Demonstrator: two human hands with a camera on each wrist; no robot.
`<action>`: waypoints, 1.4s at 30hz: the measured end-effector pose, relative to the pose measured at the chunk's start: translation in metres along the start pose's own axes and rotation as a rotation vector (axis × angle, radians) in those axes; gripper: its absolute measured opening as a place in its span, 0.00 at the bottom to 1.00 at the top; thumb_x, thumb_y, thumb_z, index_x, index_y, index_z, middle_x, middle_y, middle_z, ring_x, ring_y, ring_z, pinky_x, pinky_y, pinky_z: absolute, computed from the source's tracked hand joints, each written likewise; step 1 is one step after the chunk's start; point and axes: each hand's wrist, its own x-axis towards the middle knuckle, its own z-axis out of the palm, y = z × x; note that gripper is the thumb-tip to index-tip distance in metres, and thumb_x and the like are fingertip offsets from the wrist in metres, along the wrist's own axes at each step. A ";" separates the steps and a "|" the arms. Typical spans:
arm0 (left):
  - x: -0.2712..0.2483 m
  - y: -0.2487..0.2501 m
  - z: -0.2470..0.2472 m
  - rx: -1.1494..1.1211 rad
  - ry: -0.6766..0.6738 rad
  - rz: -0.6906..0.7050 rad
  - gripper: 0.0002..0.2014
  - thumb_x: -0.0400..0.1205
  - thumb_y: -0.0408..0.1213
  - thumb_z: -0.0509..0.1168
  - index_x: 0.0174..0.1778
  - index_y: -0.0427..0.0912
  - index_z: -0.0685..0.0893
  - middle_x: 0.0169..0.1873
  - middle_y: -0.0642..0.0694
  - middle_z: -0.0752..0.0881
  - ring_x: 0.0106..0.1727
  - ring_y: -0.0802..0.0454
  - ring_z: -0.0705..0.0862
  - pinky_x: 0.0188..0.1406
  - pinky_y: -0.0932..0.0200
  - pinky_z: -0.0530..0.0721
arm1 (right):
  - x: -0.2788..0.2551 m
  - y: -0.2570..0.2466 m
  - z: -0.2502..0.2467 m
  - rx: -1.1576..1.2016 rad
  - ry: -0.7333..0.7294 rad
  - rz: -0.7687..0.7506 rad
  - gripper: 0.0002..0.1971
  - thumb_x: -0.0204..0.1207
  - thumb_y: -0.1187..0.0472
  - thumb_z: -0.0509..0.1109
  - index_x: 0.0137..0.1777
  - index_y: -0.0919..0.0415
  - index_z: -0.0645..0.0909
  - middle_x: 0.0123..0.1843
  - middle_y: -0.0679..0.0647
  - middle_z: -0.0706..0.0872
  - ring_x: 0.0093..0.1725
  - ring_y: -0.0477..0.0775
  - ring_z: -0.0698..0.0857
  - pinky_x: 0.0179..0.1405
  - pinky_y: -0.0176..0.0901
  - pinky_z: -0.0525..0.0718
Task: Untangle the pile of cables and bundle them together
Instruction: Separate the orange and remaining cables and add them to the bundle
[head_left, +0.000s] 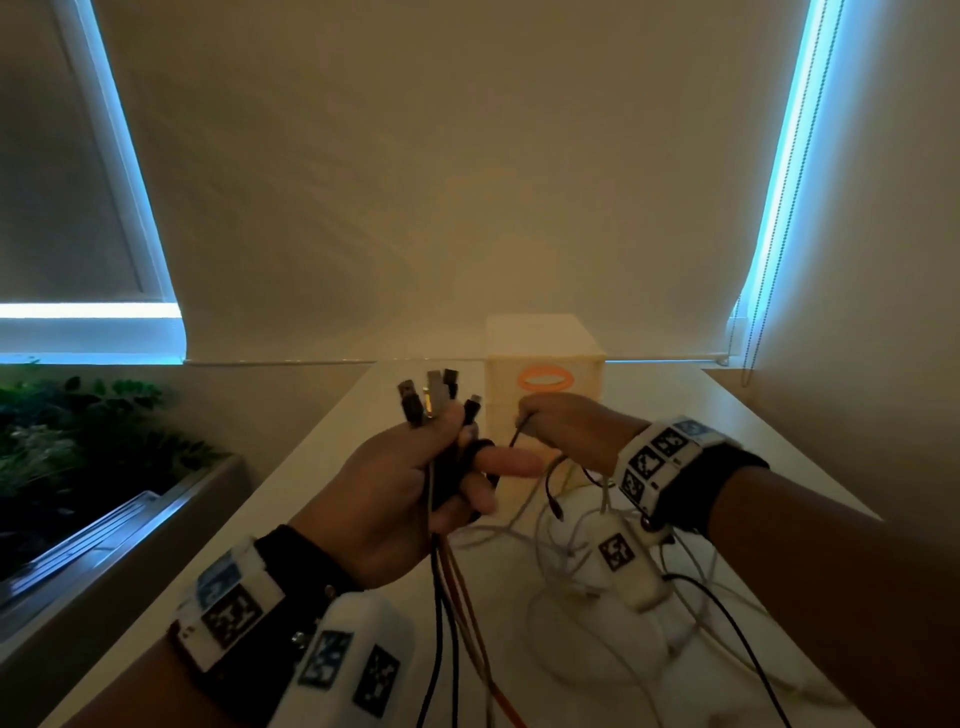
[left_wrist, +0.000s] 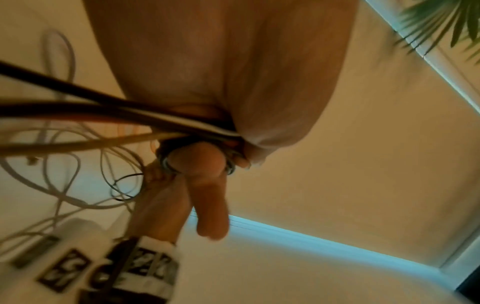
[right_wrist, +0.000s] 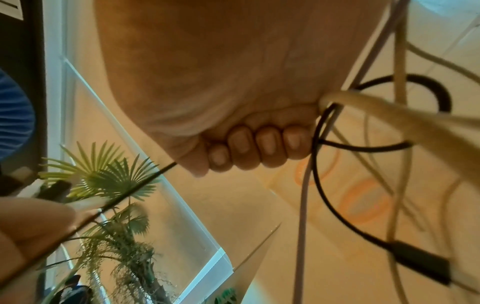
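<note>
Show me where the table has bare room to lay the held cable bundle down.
Bare: the table strip left of the left hand, and the far right corner beside the box. Crowded: loose white cables below the right hand.

Left hand (head_left: 400, 488) raised, fist closed round a cable bunch (head_left: 434, 410), index finger (head_left: 511, 463) pointing right. Right hand (head_left: 566, 426) alongside, 4 fingers (right_wrist: 262, 147) curled, gripping cables.
</note>
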 end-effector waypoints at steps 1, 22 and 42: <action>0.004 -0.004 0.002 0.054 -0.007 -0.028 0.16 0.91 0.47 0.52 0.44 0.39 0.72 0.49 0.26 0.91 0.28 0.45 0.90 0.17 0.65 0.70 | 0.007 -0.006 -0.001 -0.032 0.015 -0.034 0.14 0.86 0.66 0.59 0.44 0.47 0.79 0.49 0.43 0.79 0.50 0.47 0.72 0.53 0.31 0.72; 0.057 -0.024 -0.017 -0.618 0.265 0.112 0.15 0.94 0.47 0.52 0.49 0.40 0.72 0.52 0.24 0.91 0.48 0.31 0.94 0.44 0.51 0.94 | -0.043 0.038 0.045 -0.139 -0.027 -0.313 0.12 0.87 0.50 0.58 0.45 0.50 0.79 0.35 0.48 0.85 0.34 0.43 0.83 0.38 0.41 0.84; 0.033 0.010 -0.019 -0.392 0.206 0.155 0.17 0.94 0.48 0.52 0.43 0.43 0.70 0.57 0.33 0.92 0.24 0.55 0.78 0.20 0.67 0.76 | -0.020 0.049 0.019 -0.270 0.033 -0.274 0.12 0.88 0.54 0.57 0.44 0.49 0.78 0.36 0.45 0.82 0.36 0.49 0.82 0.38 0.43 0.81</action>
